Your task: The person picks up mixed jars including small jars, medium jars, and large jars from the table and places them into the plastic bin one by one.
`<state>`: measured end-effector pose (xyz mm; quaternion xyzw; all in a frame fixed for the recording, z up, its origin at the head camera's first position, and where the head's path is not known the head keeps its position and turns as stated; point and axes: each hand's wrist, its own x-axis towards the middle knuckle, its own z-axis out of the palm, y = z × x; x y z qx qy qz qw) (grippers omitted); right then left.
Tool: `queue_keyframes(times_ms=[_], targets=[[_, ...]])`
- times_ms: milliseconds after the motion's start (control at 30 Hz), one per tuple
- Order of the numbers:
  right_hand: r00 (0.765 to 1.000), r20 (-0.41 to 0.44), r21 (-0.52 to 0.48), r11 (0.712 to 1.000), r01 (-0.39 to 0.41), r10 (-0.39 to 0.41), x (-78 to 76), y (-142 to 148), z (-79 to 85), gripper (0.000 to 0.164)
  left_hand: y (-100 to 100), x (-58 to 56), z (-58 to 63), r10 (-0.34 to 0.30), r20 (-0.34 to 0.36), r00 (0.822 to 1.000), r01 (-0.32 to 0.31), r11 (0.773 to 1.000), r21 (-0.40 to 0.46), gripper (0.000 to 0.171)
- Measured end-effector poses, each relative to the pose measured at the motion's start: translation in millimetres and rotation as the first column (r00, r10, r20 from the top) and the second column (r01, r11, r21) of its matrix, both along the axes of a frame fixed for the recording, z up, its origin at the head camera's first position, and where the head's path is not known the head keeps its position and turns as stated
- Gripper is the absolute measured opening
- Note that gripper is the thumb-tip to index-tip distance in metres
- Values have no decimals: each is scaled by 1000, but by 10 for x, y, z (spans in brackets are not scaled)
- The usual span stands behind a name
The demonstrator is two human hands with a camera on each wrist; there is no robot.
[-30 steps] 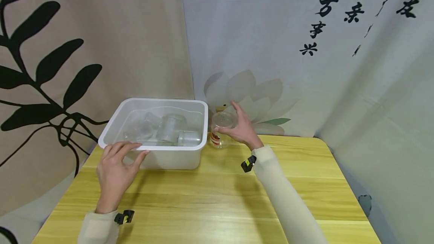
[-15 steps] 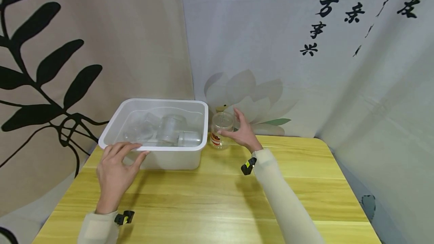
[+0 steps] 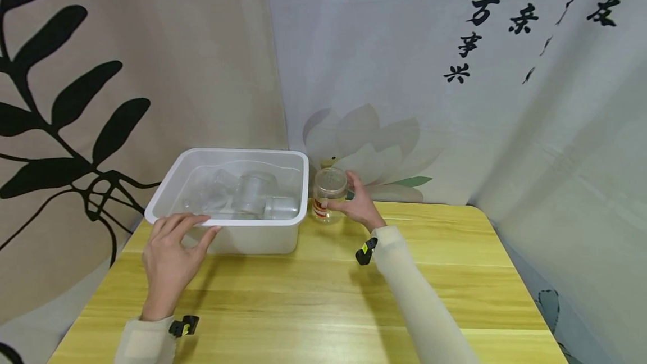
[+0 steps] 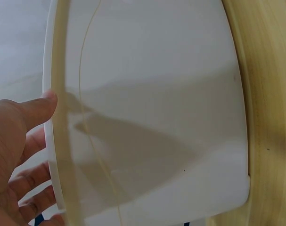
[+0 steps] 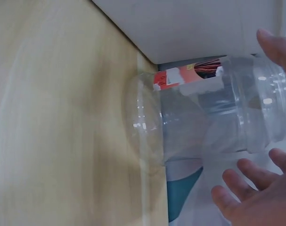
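Observation:
A clear plastic jar point(image 3: 329, 184) with a torn red and white label stands upright on the table, just right of a white plastic tub point(image 3: 258, 237). My right hand point(image 3: 360, 208) is around the jar's right side, thumb in front and fingers behind. In the right wrist view, the thumb point(image 5: 274, 46) is near the jar's upper part and the fingers point(image 5: 246, 176) are spread on the other side, with a gap to the wall. My left hand point(image 3: 171, 257) holds the tub's near rim, thumb outside and fingers over the edge, as the left wrist view also shows.
Inside the tub lie several clear containers point(image 3: 254, 192) on their sides. The tub and jar stand near the back edge of the wooden table point(image 3: 303, 308). Printed curtains point(image 3: 384, 60) hang directly behind and at the right.
My right hand has lowered slightly, and its fingers and thumb have come closer around the jar. The left hand stays on the tub's rim; tub and jar stand where they were.

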<state>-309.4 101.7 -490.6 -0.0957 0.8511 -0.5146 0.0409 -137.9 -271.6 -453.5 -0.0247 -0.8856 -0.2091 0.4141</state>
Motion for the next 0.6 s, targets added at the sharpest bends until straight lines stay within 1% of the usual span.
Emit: queue_keyframes(times_ms=[300, 467, 600], targets=[[1000, 13, -31, 1000, 3, -3, -43, -65, -129, 114, -12, 7, 5, -2, -2, 1000, 2, 1000, 2, 34], [1000, 10, -68, 998, 13, -12, -42, -121, -148, 109, -13, 7, 8, -4, 2, 1000, 4, 1000, 7, 34], [999, 32, -104, 994, 26, -23, -34, -147, -161, 106, -13, 10, 7, -3, 4, 1000, 3, 1000, 3, 34]])
